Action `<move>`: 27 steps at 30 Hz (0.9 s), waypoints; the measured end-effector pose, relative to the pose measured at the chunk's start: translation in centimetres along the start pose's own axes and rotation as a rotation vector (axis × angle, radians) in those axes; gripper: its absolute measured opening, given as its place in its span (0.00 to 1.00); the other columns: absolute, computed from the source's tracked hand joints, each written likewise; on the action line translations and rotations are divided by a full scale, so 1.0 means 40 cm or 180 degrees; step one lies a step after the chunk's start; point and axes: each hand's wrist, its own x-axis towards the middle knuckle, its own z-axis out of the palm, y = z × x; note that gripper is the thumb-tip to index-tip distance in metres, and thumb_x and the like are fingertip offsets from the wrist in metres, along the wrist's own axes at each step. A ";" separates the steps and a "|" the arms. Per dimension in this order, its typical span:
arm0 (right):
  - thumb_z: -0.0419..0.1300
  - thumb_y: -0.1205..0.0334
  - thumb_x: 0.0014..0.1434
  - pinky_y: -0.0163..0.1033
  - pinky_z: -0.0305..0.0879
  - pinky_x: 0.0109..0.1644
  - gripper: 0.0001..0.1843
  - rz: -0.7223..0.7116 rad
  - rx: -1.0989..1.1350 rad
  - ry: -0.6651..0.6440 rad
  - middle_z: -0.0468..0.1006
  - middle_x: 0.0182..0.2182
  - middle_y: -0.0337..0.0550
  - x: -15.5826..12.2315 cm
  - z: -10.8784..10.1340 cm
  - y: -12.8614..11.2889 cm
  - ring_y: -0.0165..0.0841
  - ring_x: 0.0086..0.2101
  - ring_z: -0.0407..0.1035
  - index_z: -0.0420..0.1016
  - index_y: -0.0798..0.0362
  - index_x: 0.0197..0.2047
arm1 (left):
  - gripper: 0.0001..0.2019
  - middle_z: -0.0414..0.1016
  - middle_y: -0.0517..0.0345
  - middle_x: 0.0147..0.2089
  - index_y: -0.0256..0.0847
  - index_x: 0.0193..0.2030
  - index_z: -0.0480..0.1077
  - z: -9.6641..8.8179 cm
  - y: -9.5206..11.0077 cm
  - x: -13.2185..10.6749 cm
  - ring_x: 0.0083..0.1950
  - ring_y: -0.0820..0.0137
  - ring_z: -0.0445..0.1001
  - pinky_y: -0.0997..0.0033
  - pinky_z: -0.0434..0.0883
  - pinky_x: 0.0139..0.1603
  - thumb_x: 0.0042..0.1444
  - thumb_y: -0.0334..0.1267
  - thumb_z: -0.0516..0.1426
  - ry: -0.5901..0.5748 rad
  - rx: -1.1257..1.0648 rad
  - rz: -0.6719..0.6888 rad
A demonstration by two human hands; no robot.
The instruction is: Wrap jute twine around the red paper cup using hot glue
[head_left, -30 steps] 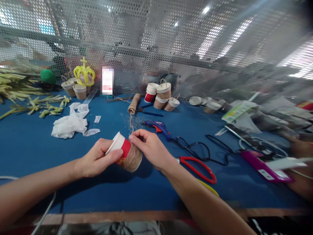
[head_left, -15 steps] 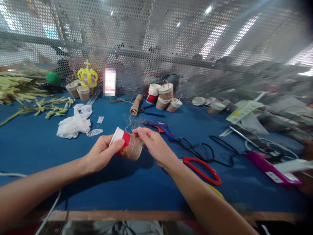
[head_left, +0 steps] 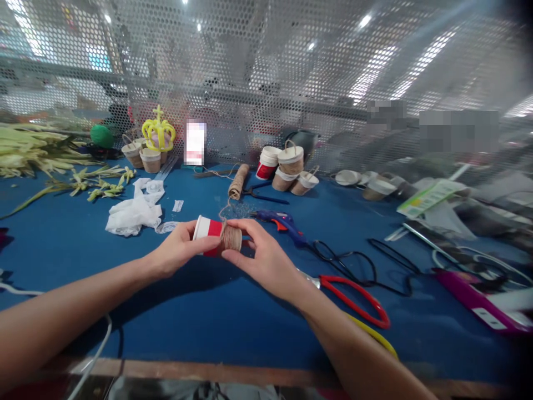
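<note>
A red and white paper cup (head_left: 212,228) lies sideways between my hands, its lower part wound with brown twine (head_left: 231,238). My left hand (head_left: 177,248) is closed around the rim end, thumb along the near side. At the wound end my right hand (head_left: 258,253) grips the cup, thumb below and fingers over the top. From the cup a strand of twine runs up to a twine roll (head_left: 239,182) on the blue table. A blue hot glue gun (head_left: 282,223) lies just beyond my right hand.
Twine-covered cups (head_left: 290,161) stand at the back beside pliers (head_left: 266,194). Red-handled scissors (head_left: 353,300) lie by my right forearm, and a purple power strip (head_left: 478,303) farther right. White crumpled cloth (head_left: 133,214), a yellow crown (head_left: 159,133) and pale husks (head_left: 33,150) are on the left.
The cup has turned more level. My right hand has gone from pinching near the twine to gripping the wound end of the cup. The view has shifted slightly left.
</note>
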 end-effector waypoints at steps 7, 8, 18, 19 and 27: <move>0.48 0.55 0.59 0.42 0.57 0.52 0.16 -0.0024 0.0149 -0.0103 0.71 0.44 0.47 0.008 -0.003 0.003 0.34 0.46 0.64 0.69 0.54 0.43 | 0.12 0.68 0.61 0.26 0.32 0.32 0.67 0.010 0.006 -0.011 0.26 0.77 0.63 0.77 0.62 0.30 0.42 0.38 0.60 -0.0241 0.0403 -0.0090; 0.46 0.55 0.59 0.42 0.57 0.51 0.17 0.0052 0.0253 -0.0156 0.71 0.44 0.47 0.008 -0.002 0.003 0.34 0.45 0.65 0.69 0.54 0.42 | 0.11 0.66 0.62 0.24 0.32 0.30 0.66 0.013 0.005 -0.012 0.25 0.78 0.62 0.78 0.61 0.28 0.42 0.38 0.59 -0.0275 0.0461 -0.0096; 0.45 0.55 0.60 0.40 0.57 0.51 0.18 -0.0010 0.0368 -0.0287 0.73 0.43 0.46 0.005 0.022 0.002 0.32 0.44 0.65 0.70 0.54 0.42 | 0.17 0.50 0.68 0.17 0.35 0.17 0.59 0.028 -0.018 -0.010 0.20 0.81 0.48 0.79 0.49 0.19 0.46 0.46 0.54 -0.0096 0.0745 -0.0064; 0.45 0.55 0.60 0.41 0.58 0.51 0.17 0.0009 0.0332 -0.0292 0.73 0.42 0.46 0.005 0.022 0.002 0.32 0.44 0.66 0.71 0.54 0.42 | 0.17 0.50 0.68 0.17 0.35 0.17 0.58 0.027 -0.019 -0.009 0.20 0.81 0.47 0.79 0.48 0.19 0.46 0.46 0.54 -0.0097 0.0745 -0.0067; 0.48 0.55 0.58 0.40 0.66 0.35 0.16 0.0435 -0.0310 0.0289 0.76 0.33 0.46 0.008 -0.118 -0.050 0.34 0.32 0.70 0.71 0.56 0.37 | 0.17 0.58 0.64 0.19 0.32 0.24 0.66 0.015 -0.019 -0.009 0.22 0.79 0.53 0.78 0.54 0.22 0.48 0.47 0.53 -0.0007 0.0950 -0.0058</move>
